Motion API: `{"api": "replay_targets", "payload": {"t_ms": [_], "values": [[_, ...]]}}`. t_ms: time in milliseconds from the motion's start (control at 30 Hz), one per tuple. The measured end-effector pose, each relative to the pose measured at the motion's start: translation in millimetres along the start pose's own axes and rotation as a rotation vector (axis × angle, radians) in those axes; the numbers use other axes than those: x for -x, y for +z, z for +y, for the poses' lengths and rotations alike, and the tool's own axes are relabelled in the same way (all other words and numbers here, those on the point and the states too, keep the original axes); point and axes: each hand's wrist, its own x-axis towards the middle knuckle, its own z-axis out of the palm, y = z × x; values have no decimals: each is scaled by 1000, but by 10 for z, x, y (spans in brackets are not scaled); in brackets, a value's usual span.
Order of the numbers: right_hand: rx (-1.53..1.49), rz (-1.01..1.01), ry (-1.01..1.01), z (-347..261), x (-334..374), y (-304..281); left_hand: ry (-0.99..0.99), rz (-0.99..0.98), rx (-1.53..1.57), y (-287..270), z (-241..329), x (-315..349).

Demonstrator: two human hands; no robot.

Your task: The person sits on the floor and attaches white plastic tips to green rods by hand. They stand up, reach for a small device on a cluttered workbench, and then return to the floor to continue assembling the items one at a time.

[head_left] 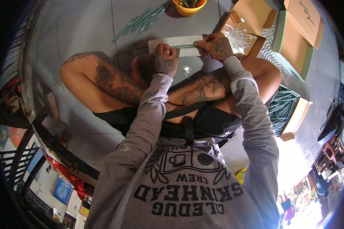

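I sit cross-legged on a tiled floor with both hands out in front of me. A thin dark green stick (185,46) lies across a pale flat strip (156,44) between them. My left hand (165,60) is closed at the stick's left end, its fingers curled and partly hidden from view. At the right end, the thumb and fingers of my right hand (218,46) are pinched together on the stick. Several similar green sticks (141,22) lie in a loose pile on the floor, beyond the strip and to the left.
A yellow bowl (190,10) stands at the far edge. On the right, an open cardboard box (252,15) has clear thin pieces (239,36) by it, near another open box (294,42). A box of many green sticks (282,108) sits beside my right knee.
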Motion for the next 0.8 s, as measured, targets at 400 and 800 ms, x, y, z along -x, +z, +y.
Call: {"api": "replay_targets", "payload": {"t_ms": [400, 800], "values": [[112, 118, -74, 152, -72, 61, -12, -30, -65, -13, 43, 6], [-31, 0, 48, -106, 69, -42, -49, -27, -34, 41, -160, 4]]}}
